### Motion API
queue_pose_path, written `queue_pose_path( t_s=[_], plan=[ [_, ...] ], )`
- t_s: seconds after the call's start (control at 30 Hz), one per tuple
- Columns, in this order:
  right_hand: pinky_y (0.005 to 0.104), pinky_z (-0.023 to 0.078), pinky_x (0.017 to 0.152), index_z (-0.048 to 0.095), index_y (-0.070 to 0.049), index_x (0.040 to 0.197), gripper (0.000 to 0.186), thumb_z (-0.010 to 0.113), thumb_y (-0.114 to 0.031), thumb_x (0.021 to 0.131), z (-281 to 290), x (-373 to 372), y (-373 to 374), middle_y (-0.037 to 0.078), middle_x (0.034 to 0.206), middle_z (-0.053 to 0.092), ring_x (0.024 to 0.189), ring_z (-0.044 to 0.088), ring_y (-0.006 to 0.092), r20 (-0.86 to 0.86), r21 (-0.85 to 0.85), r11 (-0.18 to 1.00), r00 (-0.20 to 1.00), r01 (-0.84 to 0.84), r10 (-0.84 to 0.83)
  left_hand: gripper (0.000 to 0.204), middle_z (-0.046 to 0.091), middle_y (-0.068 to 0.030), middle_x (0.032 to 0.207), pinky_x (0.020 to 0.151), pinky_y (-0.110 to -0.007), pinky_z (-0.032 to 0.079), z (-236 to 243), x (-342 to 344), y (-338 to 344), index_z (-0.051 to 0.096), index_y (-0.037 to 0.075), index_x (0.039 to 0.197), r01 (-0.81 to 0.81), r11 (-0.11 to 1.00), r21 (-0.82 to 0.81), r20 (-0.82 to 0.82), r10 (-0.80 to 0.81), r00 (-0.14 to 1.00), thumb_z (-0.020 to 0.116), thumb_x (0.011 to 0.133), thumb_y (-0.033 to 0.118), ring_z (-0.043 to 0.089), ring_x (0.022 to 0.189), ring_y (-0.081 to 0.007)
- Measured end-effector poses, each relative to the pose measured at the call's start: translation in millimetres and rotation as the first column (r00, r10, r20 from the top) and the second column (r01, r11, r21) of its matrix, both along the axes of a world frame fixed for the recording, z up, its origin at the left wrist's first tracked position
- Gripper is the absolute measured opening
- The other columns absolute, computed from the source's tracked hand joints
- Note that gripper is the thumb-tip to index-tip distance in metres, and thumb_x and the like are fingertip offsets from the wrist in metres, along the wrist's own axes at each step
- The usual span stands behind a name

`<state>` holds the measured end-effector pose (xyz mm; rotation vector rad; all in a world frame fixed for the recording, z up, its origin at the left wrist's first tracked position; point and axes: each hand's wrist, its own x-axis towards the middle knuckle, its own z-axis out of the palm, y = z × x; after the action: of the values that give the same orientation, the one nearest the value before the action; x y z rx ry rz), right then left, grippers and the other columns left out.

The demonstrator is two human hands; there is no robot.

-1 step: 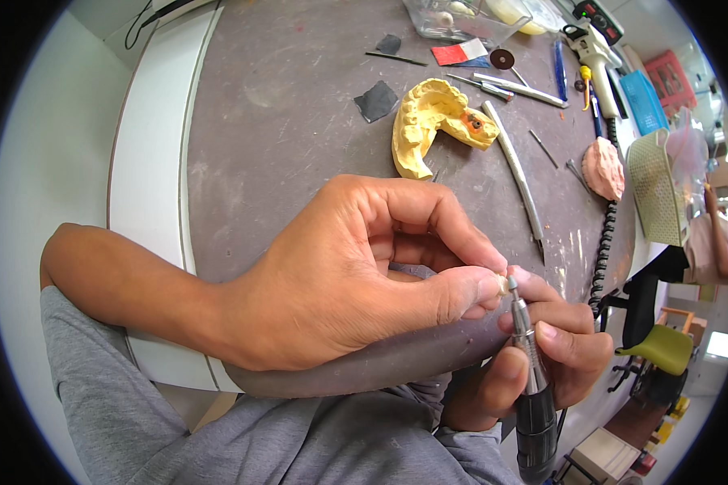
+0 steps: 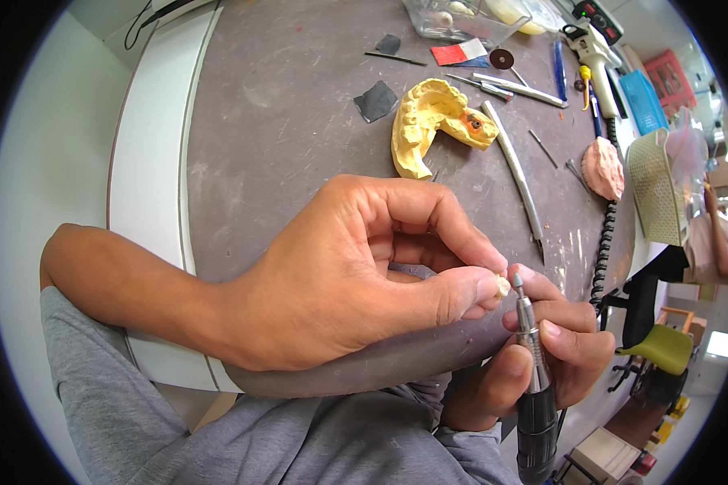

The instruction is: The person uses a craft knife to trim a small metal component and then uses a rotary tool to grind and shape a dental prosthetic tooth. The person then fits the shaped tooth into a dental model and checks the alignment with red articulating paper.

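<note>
Pinching a small cream piece [image 2: 503, 287] in the left hand [image 2: 323, 275], thumb to fingertip; gripping a rotary handpiece [image 2: 535, 412] in the curled right hand [image 2: 574, 349], now slightly farther from the left.

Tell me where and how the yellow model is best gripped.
The yellow model is probably best pinched across its left limb, coming from the left: the horseshoe's gap should admit a fingertip, while the silver tool lies close beside its right end.
</note>
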<state>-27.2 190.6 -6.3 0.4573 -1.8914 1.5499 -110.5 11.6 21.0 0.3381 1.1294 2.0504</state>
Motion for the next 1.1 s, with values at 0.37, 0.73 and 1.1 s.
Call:
queue_pose_path(
  t_s=[0.37,0.73,1.1],
  plan=[
    [0.0451,0.058,0.085,0.045,0.0,0.105,0.04,0.075,-0.011,0.08,1,-1,6,0.017,0.081,0.059,0.092,0.068,0.04,0.002,0.092,0.995,0.999,-0.042,0.042,0.012,0.062,-0.0182,0.104,0.085,-0.031,0.058,0,0,0,0.059,-0.004,0.099,0.002,1.0,0.001,-0.004,-0.002,1.0,0.06,0.087,-0.008,0.066,0.098,-0.0212],
    [0.0305,0.056,0.066,0.046,-0.001,0.107,0.04,0.074,-0.015,0.083,5,-9,6,0.016,0.082,0.062,0.069,0.063,0.02,-0.073,0.107,0.987,0.99,0.124,-0.117,0.014,0.059,-0.0167,0.11,0.094,-0.032,0.054,-3,1,0,0.057,-0.003,0.097,-0.01,0.997,0.075,0.018,0.009,1.0,0.063,0.085,-0.008,0.063,0.104,-0.0209],
    [0.0237,0.047,0.064,0.056,-0.004,0.106,0.045,0.08,0.006,0.07,15,-12,2,0.013,0.082,0.069,0.07,0.062,0.0151,0.085,0.168,0.98,0.989,0.109,-0.124,0.017,0.06,-0.0158,0.109,0.092,-0.03,0.054,1,2,-2,0.059,-0.004,0.102,0.061,0.996,-0.062,-0.081,-0.066,0.994,0.063,0.086,-0.007,0.061,0.106,-0.0182]
  ],
)
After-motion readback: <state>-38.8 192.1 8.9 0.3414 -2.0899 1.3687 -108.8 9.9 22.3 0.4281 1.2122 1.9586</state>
